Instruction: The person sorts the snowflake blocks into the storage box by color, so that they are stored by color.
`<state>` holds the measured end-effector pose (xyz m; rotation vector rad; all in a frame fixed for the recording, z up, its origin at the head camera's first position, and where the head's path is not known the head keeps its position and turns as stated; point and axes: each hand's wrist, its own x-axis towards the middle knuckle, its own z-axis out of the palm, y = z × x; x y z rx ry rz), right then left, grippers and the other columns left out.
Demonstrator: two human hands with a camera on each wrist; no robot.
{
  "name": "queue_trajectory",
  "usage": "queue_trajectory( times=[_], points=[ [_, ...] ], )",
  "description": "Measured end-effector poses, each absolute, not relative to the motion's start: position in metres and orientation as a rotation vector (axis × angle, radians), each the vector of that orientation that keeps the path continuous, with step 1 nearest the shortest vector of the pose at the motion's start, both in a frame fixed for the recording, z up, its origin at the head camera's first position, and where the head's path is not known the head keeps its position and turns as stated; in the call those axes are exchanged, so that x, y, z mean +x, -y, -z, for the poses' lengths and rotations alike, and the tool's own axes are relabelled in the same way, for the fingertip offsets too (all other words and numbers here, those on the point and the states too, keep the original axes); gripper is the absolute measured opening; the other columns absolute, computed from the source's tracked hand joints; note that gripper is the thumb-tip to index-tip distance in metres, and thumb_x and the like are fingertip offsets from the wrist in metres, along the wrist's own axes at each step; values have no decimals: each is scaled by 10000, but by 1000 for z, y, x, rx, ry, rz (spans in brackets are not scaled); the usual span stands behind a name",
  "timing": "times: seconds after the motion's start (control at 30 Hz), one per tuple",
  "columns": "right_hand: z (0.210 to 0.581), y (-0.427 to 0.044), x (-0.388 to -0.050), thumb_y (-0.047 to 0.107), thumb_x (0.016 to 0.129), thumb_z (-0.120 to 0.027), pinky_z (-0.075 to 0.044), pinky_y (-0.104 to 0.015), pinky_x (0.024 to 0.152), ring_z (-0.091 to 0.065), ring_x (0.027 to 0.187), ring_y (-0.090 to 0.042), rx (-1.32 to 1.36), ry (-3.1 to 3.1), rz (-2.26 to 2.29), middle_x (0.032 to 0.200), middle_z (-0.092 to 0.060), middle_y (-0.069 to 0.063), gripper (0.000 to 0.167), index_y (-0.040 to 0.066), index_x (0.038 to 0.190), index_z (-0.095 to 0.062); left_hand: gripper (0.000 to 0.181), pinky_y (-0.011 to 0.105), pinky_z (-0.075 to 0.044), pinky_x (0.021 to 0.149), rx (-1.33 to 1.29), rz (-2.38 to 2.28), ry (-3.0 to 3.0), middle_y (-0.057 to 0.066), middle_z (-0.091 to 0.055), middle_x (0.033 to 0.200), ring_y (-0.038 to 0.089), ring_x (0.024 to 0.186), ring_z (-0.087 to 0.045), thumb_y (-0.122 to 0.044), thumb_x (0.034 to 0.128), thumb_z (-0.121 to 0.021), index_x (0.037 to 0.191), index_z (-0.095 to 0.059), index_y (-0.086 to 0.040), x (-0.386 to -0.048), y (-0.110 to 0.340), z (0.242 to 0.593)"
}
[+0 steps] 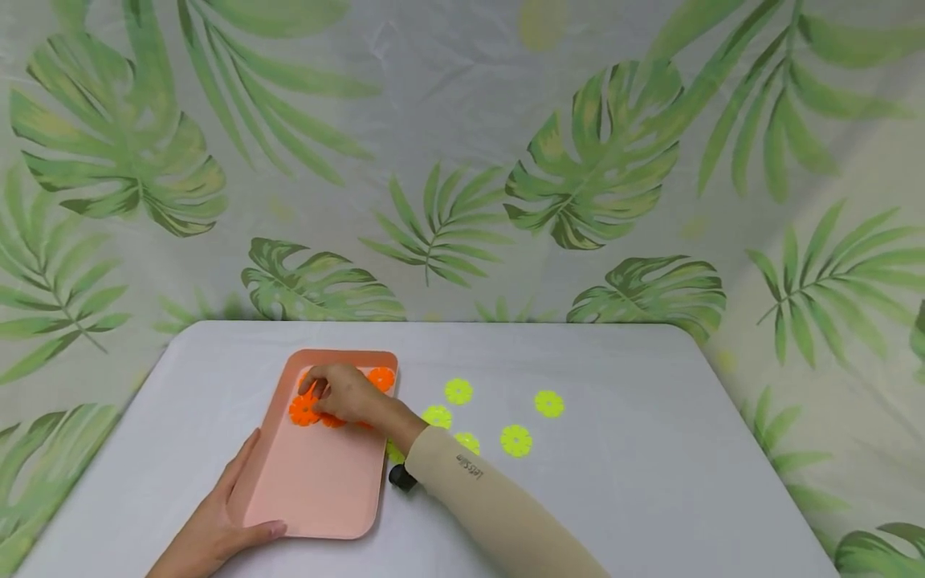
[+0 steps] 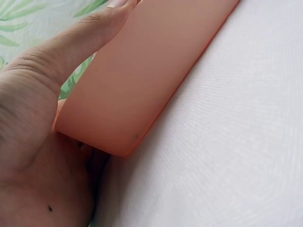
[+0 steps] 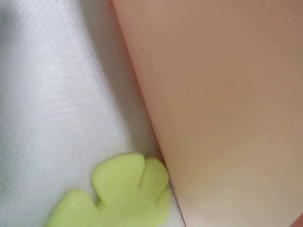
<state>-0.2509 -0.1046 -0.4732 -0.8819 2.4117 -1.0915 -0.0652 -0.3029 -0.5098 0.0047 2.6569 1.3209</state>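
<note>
A pink rectangular tray (image 1: 318, 482) lies on the table's left half, with several orange flower-shaped pieces (image 1: 381, 379) at its far end. My left hand (image 1: 220, 514) holds the tray's near left corner, thumb along the near edge and fingers along the left side. In the left wrist view, the thumb (image 2: 71, 52) lies against the tray's wall (image 2: 128, 85). My right hand (image 1: 350, 393) reaches over the tray, its curled fingertips pinching at an orange flower-shaped piece (image 1: 304, 409). Its palm and forearm partly hide other orange pieces. The right wrist view leaves the fingers out.
Several yellow-green flower-shaped pieces (image 1: 516, 441) lie scattered on the white tablecloth (image 1: 650, 482) right of the tray. One yellow-green piece (image 3: 123, 194) lies right beside the tray's wall (image 3: 203, 94). A leaf-patterned curtain (image 1: 448, 217) stands behind the table.
</note>
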Motion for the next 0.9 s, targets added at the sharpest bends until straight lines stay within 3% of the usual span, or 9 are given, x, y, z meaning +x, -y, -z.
queue_trajectory(
  times=[0.1, 0.23, 0.33, 0.4, 0.47, 0.53, 0.63, 0.77, 0.9],
  points=[
    [475, 106, -251, 37, 930, -764, -482, -131, 681, -551, 814, -37, -885, -2430, 1061, 936, -654, 50, 219, 163, 1108, -739, 1212, 103, -340, 886, -23, -1316, -2624, 158, -115, 1753, -185, 1260, -238, -289, 872, -842, 1650, 68, -474, -67, 303, 511],
    [475, 108, -249, 26, 933, -754, -483, -132, 664, -562, 782, -34, -874, -2438, 1049, 910, -648, 64, 228, 161, 1116, -732, 1224, 109, -335, 887, -32, -1297, -2609, 167, -94, 1756, 178, 1448, -298, -294, 876, -839, 1641, 97, -483, -67, 304, 512],
    [474, 110, -246, 29, 928, -762, -478, -131, 659, -560, 777, -33, -850, -2469, 1031, 912, -646, 67, 236, 170, 1114, -730, 1231, 248, -386, 992, -50, -1289, -2590, 188, -75, 1755, 393, 1441, -296, -305, 880, -833, 1633, 123, -490, -67, 305, 513],
    [475, 113, -244, 42, 923, -774, -479, -126, 654, -557, 775, -29, -849, -2481, 1009, 915, -647, 70, 237, 172, 1116, -731, 1239, 358, -428, 1002, -55, -1238, -2617, 199, -99, 1749, 323, 1429, -339, -325, 874, -838, 1639, 125, -473, -65, 306, 514],
    [478, 117, -242, 65, 922, -784, -478, -118, 658, -552, 776, -21, -857, -2485, 985, 922, -649, 76, 240, 175, 1128, -729, 1241, 440, -457, 987, -51, -1177, -2661, 207, -140, 1740, 118, 1389, -371, -347, 865, -843, 1647, 115, -457, -61, 308, 516],
    [480, 120, -240, 88, 920, -792, -478, -111, 658, -549, 770, -13, -863, -2491, 961, 927, -650, 85, 250, 180, 1143, -727, 1242, 393, -479, 941, -34, -1112, -2720, 201, -186, 1729, -58, 1300, -352, -360, 857, -849, 1660, 95, -428, -57, 311, 517],
    [482, 124, -240, 113, 924, -794, -470, -107, 671, -553, 761, -6, -857, -2533, 913, 933, -654, 98, 265, 199, 1165, -722, 1238, 395, -491, 932, -18, -1092, -2754, 192, -200, 1726, 0, 1312, -392, -367, 854, -848, 1666, 85, -414, -57, 311, 518],
    [482, 125, -245, 125, 933, -787, -459, -105, 693, -555, 779, -1, -850, -2596, 860, 947, -666, 102, 283, 216, 1194, -726, 1256, 522, -450, 1016, -14, -1164, -2722, 209, -148, 1737, 418, 1398, -371, -345, 849, -852, 1663, 102, -412, -64, 307, 516],
    [481, 124, -249, 141, 937, -785, -457, -96, 732, -566, 836, 11, -861, -2627, 839, 987, -691, 111, 298, 227, 1217, -733, 1252, 325, -405, 1026, -17, -1210, -2692, 184, -126, 1747, 251, 1467, -301, -331, 852, -855, 1657, 98, -436, -67, 305, 516]
  ],
)
